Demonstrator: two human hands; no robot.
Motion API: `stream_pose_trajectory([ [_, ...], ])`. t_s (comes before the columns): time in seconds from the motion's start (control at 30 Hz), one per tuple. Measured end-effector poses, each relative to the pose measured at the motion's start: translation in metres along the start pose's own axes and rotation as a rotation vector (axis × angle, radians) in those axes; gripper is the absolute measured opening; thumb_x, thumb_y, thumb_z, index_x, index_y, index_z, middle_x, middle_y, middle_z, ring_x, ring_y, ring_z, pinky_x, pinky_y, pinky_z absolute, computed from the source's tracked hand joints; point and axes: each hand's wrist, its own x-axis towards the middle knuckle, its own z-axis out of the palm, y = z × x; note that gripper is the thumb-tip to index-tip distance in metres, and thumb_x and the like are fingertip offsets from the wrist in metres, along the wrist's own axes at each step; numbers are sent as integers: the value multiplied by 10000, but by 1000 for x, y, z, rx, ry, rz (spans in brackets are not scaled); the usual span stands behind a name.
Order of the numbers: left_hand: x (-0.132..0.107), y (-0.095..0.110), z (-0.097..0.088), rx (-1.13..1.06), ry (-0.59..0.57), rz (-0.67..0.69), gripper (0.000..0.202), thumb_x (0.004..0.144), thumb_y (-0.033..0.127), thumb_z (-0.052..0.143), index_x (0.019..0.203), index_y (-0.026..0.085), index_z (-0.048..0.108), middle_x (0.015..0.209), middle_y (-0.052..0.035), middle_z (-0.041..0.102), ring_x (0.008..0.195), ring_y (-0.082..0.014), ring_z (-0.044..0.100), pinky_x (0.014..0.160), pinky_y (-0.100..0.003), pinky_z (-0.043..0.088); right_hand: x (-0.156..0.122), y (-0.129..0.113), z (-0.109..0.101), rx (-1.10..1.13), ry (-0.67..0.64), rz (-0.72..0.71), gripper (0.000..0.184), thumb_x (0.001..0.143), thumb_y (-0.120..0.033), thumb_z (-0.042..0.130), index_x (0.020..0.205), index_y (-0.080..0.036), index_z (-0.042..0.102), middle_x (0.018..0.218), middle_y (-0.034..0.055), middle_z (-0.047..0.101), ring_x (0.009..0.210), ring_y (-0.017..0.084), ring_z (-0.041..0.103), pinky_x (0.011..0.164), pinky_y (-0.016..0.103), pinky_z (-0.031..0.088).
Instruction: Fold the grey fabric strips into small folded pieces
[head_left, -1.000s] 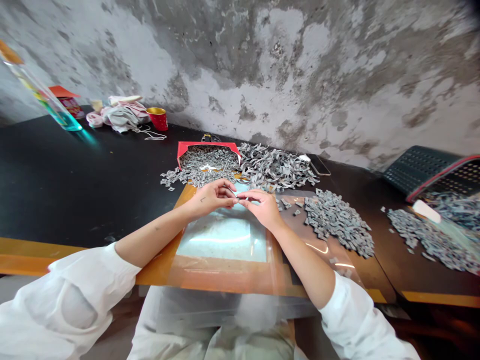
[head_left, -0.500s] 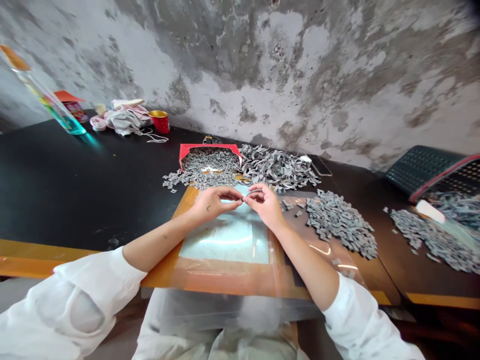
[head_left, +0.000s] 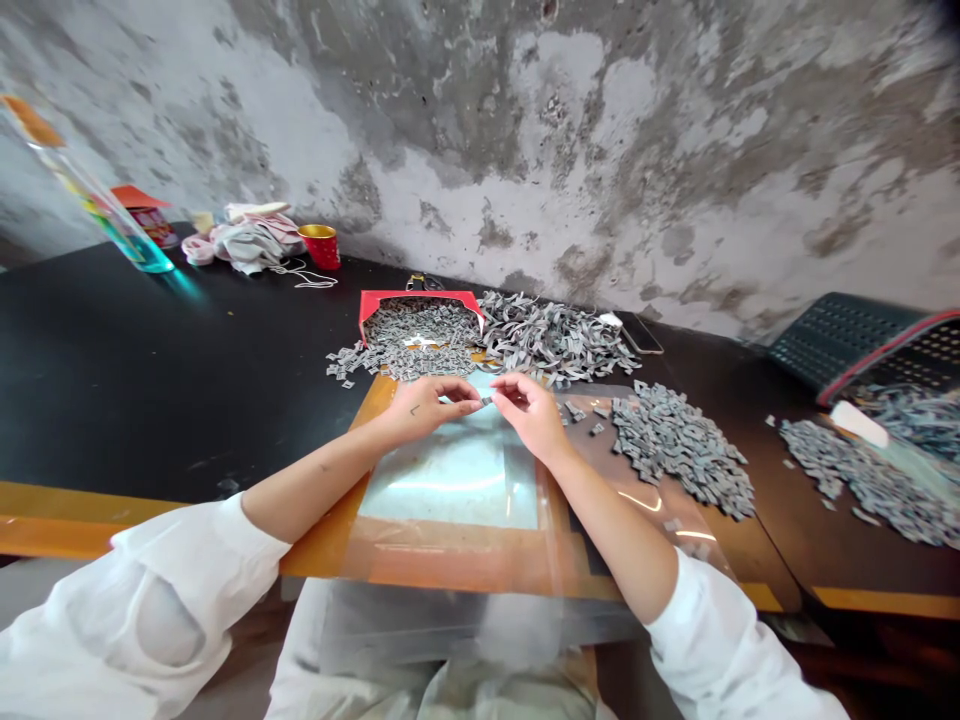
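Note:
A small grey piece [head_left: 487, 401] sits between the fingertips of both hands, over a pale sheet [head_left: 450, 485] under clear plastic. My left hand [head_left: 429, 408] is closed in a pinch on its left end. At the other end, the thumb and fingers of my right hand [head_left: 529, 411] are pinched together, touching the piece or very close to it. Just beyond the hands, a red box [head_left: 364, 312] lies open toward me, with many small grey pieces [head_left: 424, 325] spilling out. Grey strips [head_left: 559, 335] are heaped to its right.
Another pile of grey pieces [head_left: 681, 450] lies right of my right forearm. Farther right, a black perforated basket [head_left: 840, 335] is tipped beside more pieces [head_left: 874, 480]. A phone [head_left: 643, 334] rests by the wall. A red cup [head_left: 320, 246] and crumpled cloths [head_left: 247, 240] stand at back left.
My fingertips have drawn slightly apart, and the small grey piece between them now shows more. Both hands have dipped a little; the piles and box look the same.

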Motion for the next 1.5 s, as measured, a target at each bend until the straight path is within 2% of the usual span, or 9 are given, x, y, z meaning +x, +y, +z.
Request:
stream_pose_trajectory([
  [0.2,0,1,0,0,-47,-5,278,799,461,633,910,215,700,891,-18,710,842,-169,644,735,-248,484,1,0,-1,57,-90,91,162,789,-348,673,847,-203,716,837,23,728,777,162,660,767,304,520],
  [0.33,1,-3,4,-169,-87,-38,291,807,448,635,956,200,665,885,-35,699,832,-166,645,734,-265,497,2,5,-2,187,-161,169,221,738,-357,726,900,-208,715,855,17,735,772,153,666,782,309,526],
  [0.47,-2,1,8,-274,-41,36,357,739,406,721,1012,192,635,980,-61,689,896,-186,653,764,-287,520,1,9,1,271,-124,216,340,723,-389,739,1007,-218,662,769,-3,715,708,140,657,741,301,531],
  [0.63,-8,11,3,-37,43,101,265,780,433,683,909,205,725,889,-41,713,791,-169,647,731,-265,511,0,4,4,330,-126,214,382,702,-376,759,1015,-217,609,714,-30,670,681,125,629,704,270,511],
  [0.83,-9,10,-1,-207,-15,82,287,729,380,758,932,177,746,802,-49,723,743,-168,658,668,-246,512,-1,-3,3,456,-187,207,374,691,-351,772,974,-233,558,654,-59,623,641,118,609,663,253,493],
  [0.97,-10,11,1,-270,-16,65,286,711,354,778,927,169,745,802,-55,715,727,-158,651,642,-241,520,-2,-5,3,523,-222,187,354,706,-352,761,967,-240,550,748,-39,643,720,126,636,705,258,499],
  [1.1,-8,14,2,-368,-24,37,257,760,379,728,914,172,732,966,-67,690,785,-158,652,689,-274,561,-1,-5,2,416,-165,149,299,719,-363,743,928,-230,575,827,-19,643,752,125,625,713,258,499],
  [1.37,-1,2,8,-668,-69,-80,424,732,282,761,1042,219,480,788,26,660,613,-98,619,605,-243,537,-1,2,3,187,-191,59,240,782,-350,699,987,-226,685,929,18,694,835,144,637,780,278,509],
  [1.5,-1,-2,11,-613,-60,-112,416,724,288,765,994,211,458,755,22,671,592,-98,607,586,-242,537,-1,4,4,69,-138,-55,150,797,-298,697,926,-248,755,922,25,707,862,155,637,801,277,492],
])
